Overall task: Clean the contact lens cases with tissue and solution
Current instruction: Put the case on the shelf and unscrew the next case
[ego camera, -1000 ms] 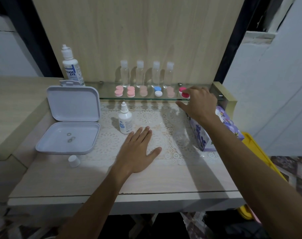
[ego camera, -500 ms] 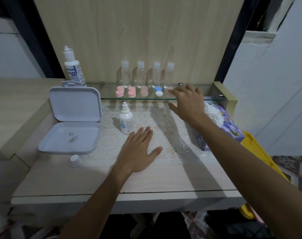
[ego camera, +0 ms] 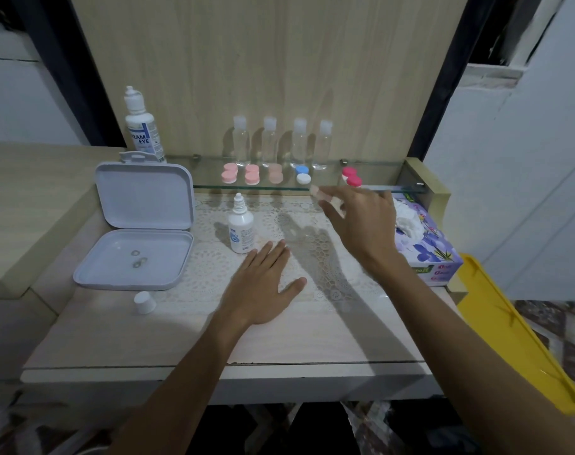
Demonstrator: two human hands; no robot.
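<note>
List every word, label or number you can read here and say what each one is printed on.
"EAM EYE": on the label of the tall solution bottle at the back left; the start of the first word is turned out of view.
Small dropper bottle on the lace mat: blue mark and lines of print, too small to read.
Tissue box at the right: coloured print along its near edge, blurred and unreadable.
Nothing else bears text.

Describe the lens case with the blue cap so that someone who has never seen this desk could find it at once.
Look at the glass shelf that runs along the wooden back panel, above the lace mat. A row of small lens cases lies on it, in front of four clear bottles. The blue and white lens case is fourth from the left; all the others are pink, peach or red.
</note>
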